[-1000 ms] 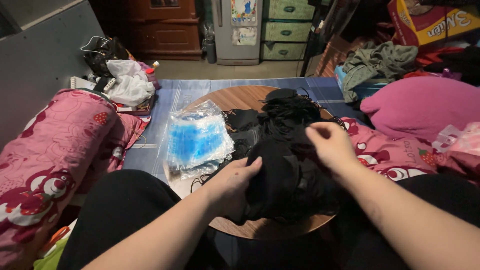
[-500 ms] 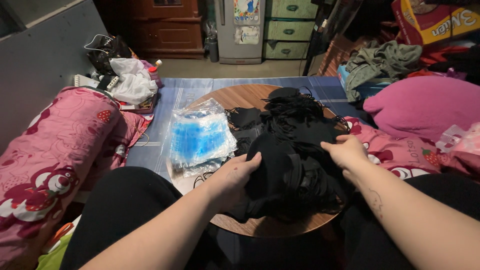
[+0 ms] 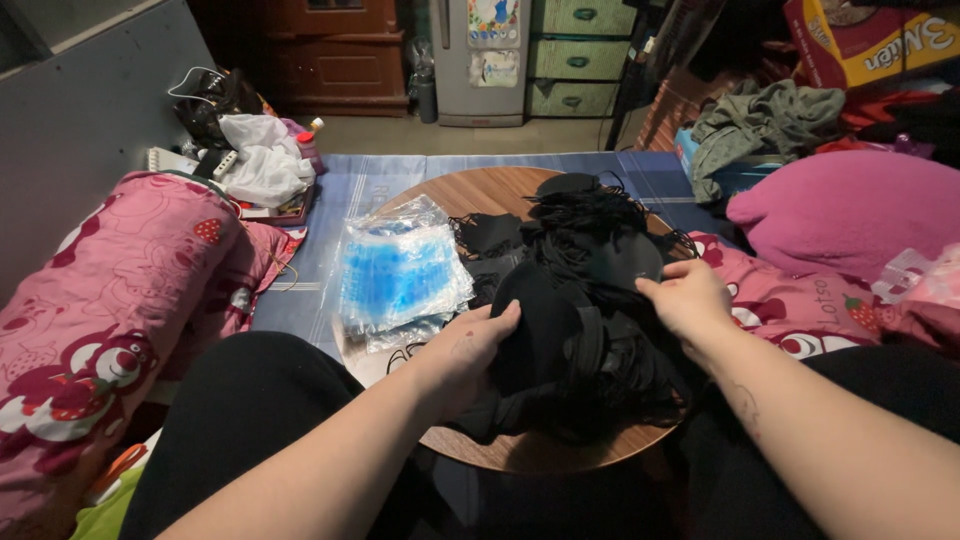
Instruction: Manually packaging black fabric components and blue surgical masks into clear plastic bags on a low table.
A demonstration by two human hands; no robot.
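Black mask pile (image 3: 585, 330) on the round bench (image 3: 470, 195), both our hands on it.

Pile covers the bench's near-right half and runs up to its near edge. Our left hand (image 3: 470, 350) is cupped against the pile's left side, fingers partly curled on the fabric; our right hand (image 3: 690, 295) pinches the top right of the pile, fingers closed on it. Clear bag of blue packs (image 3: 400, 275) sits just left of the pile. Pink bolster (image 3: 100, 300) left, pink pillow (image 3: 850, 205) right; free room is the blue mat (image 3: 380, 185) beyond the bench.
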